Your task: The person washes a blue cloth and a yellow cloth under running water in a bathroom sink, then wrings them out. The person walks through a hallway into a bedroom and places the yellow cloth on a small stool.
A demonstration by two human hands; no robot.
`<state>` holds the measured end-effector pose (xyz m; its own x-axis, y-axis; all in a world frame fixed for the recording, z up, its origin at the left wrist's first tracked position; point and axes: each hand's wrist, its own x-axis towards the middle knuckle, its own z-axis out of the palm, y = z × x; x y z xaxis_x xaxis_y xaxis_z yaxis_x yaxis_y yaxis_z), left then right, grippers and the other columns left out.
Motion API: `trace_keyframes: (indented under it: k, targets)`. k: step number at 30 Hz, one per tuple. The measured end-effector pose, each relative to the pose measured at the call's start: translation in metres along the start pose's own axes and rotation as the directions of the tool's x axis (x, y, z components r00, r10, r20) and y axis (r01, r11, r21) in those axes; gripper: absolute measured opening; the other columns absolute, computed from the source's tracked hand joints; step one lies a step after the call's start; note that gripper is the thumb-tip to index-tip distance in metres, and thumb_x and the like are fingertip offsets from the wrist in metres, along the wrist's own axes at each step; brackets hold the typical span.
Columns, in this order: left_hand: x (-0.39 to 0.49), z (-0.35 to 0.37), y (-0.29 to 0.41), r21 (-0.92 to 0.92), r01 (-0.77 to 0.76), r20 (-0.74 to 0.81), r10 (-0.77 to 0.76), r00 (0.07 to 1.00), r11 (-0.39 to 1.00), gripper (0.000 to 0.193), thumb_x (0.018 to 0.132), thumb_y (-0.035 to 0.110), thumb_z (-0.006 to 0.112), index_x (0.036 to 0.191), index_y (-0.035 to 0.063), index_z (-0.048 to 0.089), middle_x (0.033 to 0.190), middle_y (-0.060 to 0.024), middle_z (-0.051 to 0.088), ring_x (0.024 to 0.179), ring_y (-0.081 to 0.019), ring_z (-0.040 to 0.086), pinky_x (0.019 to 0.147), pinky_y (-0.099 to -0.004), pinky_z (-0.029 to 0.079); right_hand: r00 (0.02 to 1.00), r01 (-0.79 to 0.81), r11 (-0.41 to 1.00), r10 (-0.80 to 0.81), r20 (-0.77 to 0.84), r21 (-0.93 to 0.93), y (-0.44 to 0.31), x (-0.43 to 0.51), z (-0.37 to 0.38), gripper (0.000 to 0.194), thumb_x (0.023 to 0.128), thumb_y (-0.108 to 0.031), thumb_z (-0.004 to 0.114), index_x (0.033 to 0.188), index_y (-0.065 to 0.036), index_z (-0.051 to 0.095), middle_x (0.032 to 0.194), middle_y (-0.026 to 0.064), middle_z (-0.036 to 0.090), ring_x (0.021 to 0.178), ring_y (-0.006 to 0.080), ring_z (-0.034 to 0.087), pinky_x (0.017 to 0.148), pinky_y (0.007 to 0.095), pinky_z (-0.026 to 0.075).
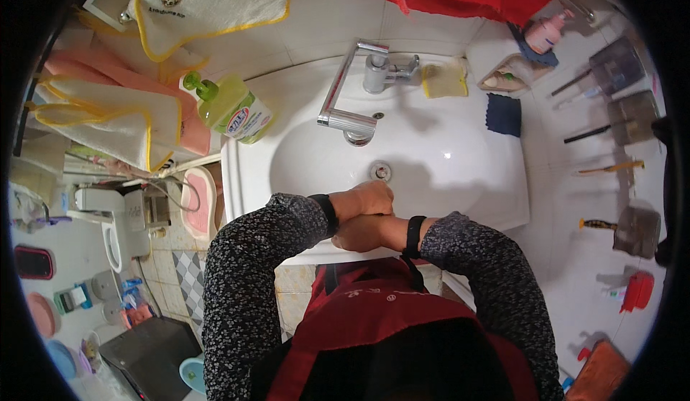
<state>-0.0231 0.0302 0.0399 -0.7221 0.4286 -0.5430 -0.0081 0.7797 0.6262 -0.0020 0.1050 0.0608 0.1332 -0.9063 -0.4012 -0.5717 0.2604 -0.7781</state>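
Observation:
Over the front part of a white washbasin [302, 169], my left hand [369, 199] and my right hand [358, 234] touch and overlap, with the forearms crossing near the wrists. Which arm each hand belongs to is hard to tell. Their fingers are mostly hidden, so I cannot tell whether they hold anything. A dark band circles each wrist. Just beyond the hands lies the metal drain [380, 172]. The chrome faucet [374, 75] stands at the back, its jointed spout hanging over the bowl. No water stream is visible.
A green pump bottle [234, 110] stands at the basin's back left corner. A yellow-edged cloth [444, 80] and a dark blue cloth [504, 114] lie at the right. Towels [215, 7] hang above. Wall holders [636, 231] line the right; a toilet [114, 239] is at left.

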Motion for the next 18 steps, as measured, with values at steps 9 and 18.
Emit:
trace_keyframes:
  k: [9,18]
  targets:
    - [-0.034,0.011,-0.008,0.413,-0.246,0.025,0.259,0.965,0.877,0.028,0.067,0.035,0.062,0.073,0.0075,0.064,0.083,-0.0096,0.063,0.082,-0.0295,0.059,0.074,-0.036,0.047,0.998,-0.062,0.973,0.058,-0.025,-0.224,-0.019,0.033,0.035,0.031,0.084,-0.022,0.044,0.106,-0.004,0.055,0.104,0.0104,0.059,0.101,0.0199,0.054,0.087,0.0287,0.039]
    - [-0.105,-0.007,-0.003,-0.903,0.073,0.122,0.09,0.988,0.423,0.038,0.077,0.023,0.06,0.11,0.0045,0.052,0.103,-0.0071,0.056,0.09,-0.0205,0.057,0.081,-0.0308,0.046,0.746,0.075,0.71,-0.506,-0.434,-0.7,-0.093,-0.034,0.039,0.024,0.067,-0.011,0.059,0.09,-0.006,0.057,0.093,0.01,0.055,0.091,0.0251,0.053,0.077,0.0374,0.043]
